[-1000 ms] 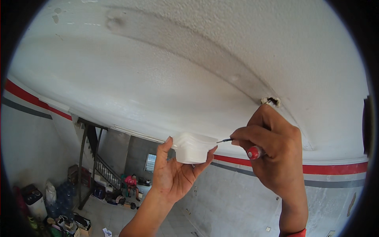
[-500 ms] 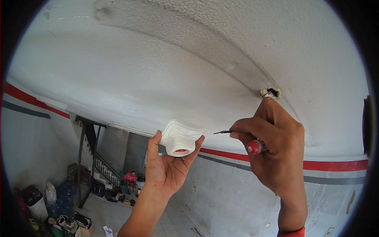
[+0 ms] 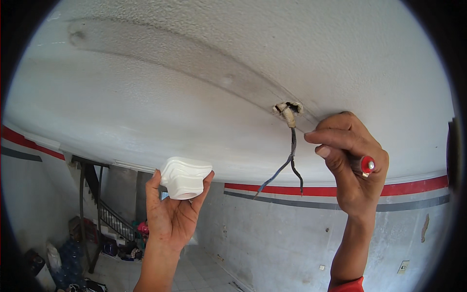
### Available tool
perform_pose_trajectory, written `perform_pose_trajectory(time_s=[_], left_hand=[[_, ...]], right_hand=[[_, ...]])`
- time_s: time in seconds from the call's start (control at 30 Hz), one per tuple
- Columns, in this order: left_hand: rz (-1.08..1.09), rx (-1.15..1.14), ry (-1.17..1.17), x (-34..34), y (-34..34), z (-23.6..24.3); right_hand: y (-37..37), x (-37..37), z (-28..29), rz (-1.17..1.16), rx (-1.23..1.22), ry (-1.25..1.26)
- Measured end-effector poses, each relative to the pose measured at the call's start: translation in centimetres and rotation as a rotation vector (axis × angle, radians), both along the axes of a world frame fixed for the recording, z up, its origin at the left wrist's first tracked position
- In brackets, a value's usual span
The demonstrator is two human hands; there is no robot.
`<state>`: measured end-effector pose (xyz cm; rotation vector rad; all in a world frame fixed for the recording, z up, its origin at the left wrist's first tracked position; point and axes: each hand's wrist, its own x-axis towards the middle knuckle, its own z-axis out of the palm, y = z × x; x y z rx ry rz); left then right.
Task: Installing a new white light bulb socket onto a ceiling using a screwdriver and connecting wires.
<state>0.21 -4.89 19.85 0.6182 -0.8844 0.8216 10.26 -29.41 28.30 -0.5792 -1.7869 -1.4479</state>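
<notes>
My left hand holds a white fitting between thumb and fingers, spread to its width. My right hand grips a red-ended tool against the palm, thumb and forefinger narrowly parted. Blue and black wires hang from a ceiling hole, between the fitting and my right hand, near the latter but apart. My left hand partly hides the wall behind.

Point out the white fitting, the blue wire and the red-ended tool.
White fitting (image 3: 186, 178): head view, on the middle of its outer side.
Blue wire (image 3: 276, 173): head view, partway along its blue length.
Red-ended tool (image 3: 366, 164): head view, on its red end.
</notes>
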Motion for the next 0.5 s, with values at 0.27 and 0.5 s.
perform_pose_trajectory(time_s=[0.27,0.5], left_hand=[[-0.065,0.016,-0.018,0.3,-0.1,0.1],[0.050,0.027,-0.010,0.2,-0.4,0.2]], right_hand=[[0.0,-0.3,-0.3,-0.125,0.117,-0.019],[0.6,-1.3,-0.6,-0.135,0.045,-0.027]])
